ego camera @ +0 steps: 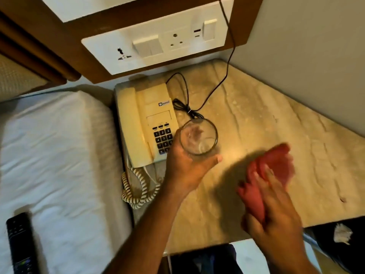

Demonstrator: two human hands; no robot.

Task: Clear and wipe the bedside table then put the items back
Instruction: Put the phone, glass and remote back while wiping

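Observation:
The bedside table [276,123] has a beige marble top. My left hand [187,169] grips an empty clear glass [198,136] from below and holds it above the table beside the phone's keypad. My right hand [276,206] is closed on a red cloth [264,175], blurred by motion, over the table's front middle. A cream corded phone [146,123] sits on the table's left side, its coiled cord [138,186] hanging by the front left edge.
A black cable [217,91] runs from the wall down onto the table behind the glass. A switch and socket panel [158,42] is on the wooden headboard. The white bed [55,155] lies left, with a black remote [19,244] on it.

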